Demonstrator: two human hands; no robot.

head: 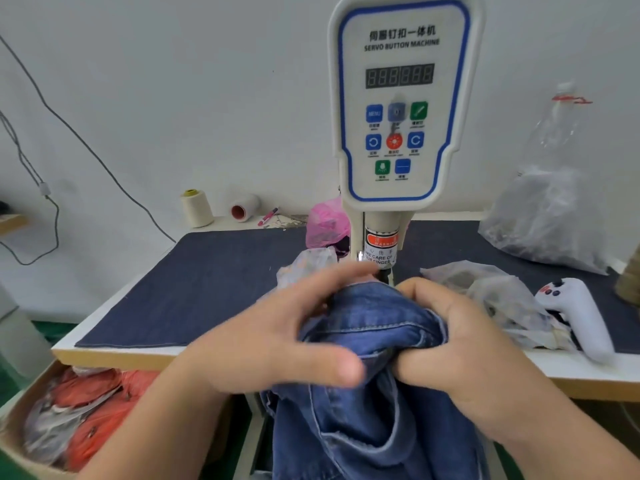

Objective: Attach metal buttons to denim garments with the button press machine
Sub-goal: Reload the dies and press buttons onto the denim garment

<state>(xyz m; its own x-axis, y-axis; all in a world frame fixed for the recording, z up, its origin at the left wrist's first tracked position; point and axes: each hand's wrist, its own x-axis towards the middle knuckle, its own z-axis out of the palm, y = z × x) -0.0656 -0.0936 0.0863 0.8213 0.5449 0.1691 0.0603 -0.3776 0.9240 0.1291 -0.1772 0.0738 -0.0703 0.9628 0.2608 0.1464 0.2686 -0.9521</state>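
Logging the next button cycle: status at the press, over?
Left hand and right hand both grip the denim garment, bunched just before the button press machine. Press point hidden behind fabric. Plastic bags lie right of the press.

The blue stitched denim garment (374,341) looks soft and matt, the white button press machine (401,98) has glossy smooth plastic, and dark matt denim cloth (207,289) covers the worktop.

My view: two bare hands, left (277,336) and right (460,355), bare forearms, no sleeves, gloves, rings or watch visible.
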